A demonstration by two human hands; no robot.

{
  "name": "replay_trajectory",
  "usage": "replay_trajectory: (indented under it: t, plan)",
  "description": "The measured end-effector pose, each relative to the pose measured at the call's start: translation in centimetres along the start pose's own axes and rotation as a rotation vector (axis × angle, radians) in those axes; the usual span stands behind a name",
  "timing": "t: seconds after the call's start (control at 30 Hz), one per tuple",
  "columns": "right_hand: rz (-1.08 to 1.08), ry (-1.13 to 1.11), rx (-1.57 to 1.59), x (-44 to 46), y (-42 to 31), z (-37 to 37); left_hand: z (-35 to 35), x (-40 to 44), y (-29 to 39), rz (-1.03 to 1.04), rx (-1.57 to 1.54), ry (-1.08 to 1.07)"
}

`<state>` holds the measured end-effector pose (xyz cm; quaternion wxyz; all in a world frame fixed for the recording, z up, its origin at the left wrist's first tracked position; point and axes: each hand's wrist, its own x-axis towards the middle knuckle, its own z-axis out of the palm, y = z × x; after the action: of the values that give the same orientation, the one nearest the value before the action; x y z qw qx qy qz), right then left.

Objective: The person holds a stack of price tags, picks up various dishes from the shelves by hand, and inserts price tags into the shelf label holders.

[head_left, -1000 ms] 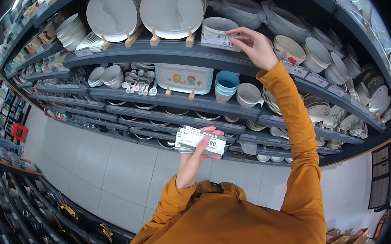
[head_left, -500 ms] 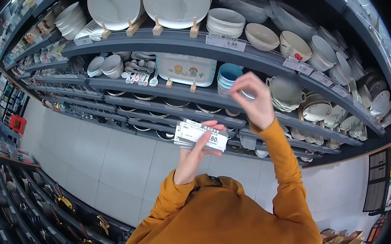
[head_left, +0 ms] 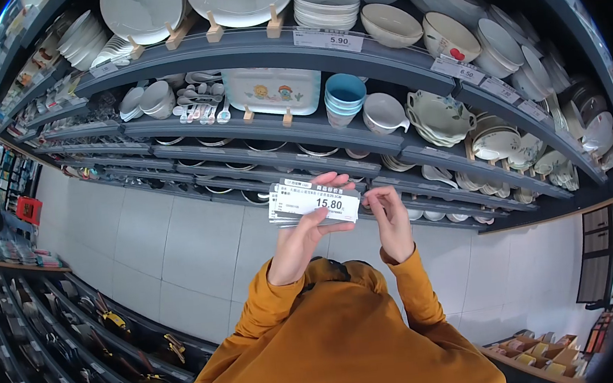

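Note:
My left hand (head_left: 296, 250) is closed on a stack of price labels (head_left: 300, 205), thumb across the front and fingers behind. The top label is white with black print and reads 15.80. Just right of the stack's edge is my right hand (head_left: 393, 229), its fingers loosely bent, with nothing visible in it. It looks slightly apart from the labels. Beyond the hands, a blue cup stack (head_left: 345, 93), a white cup with a handle (head_left: 385, 114) and leaf-patterned dishes (head_left: 441, 116) sit on a shelf.
A curved grey shelf edge (head_left: 233, 45) carries large white plates (head_left: 143, 11), bowls (head_left: 327, 5) and a 5.90 price label (head_left: 329, 40). A cartoon tray (head_left: 273, 91) stands below. Lower left is another shelf rack (head_left: 63, 348). Tiled floor (head_left: 197, 239) lies between the shelving.
My right hand has come down from in front of the shelf cups to beside the label stack. The left thumb has shifted, showing the full 15.80. The view has shifted slightly.

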<state>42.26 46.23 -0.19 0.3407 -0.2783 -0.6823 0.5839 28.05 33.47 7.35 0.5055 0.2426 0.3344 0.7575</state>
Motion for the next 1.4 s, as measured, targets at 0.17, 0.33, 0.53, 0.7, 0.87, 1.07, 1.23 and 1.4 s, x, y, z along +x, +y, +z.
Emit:
replay_trajectory:
  t: [0.17, 0.33, 0.53, 0.7, 0.87, 1.07, 1.23, 1.4]
  plan:
    - [0.002, 0.002, 0.011, -0.8, -1.3, -0.6, 1.0, -0.3, -0.5, -0.032, -0.006, 0.008]
    - [0.015, 0.042, 0.118, -1.5, -3.4, -0.3, 1.6, -1.0, -0.9, -0.082, 0.019, 0.037]
    - [0.098, -0.063, 0.190, -3.4, -3.2, -3.3, 2.7, -2.1, -2.5, -0.074, 0.045, 0.099]
    - [-0.075, 0.028, 0.120, -5.5, -6.7, -4.4, 4.8, -3.3, -4.2, -0.107, 0.079, 0.088]
    - [-0.054, 0.051, 0.091, -9.0, -7.6, -6.6, 8.0, -5.4, -6.2, -0.139, 0.113, 0.062]
    - [0.031, 0.094, 0.211, -14.9, -8.2, -10.4, 11.2, -9.8, -10.4, -0.206, 0.240, 0.119]
    - [0.116, 0.084, 0.311, -19.7, -9.2, -13.3, 14.4, -13.3, -14.0, -0.212, 0.231, 0.143]
    - [0.106, 0.111, 0.306, -23.8, -9.5, -15.6, 17.0, -16.3, -16.4, -0.245, 0.202, 0.072]
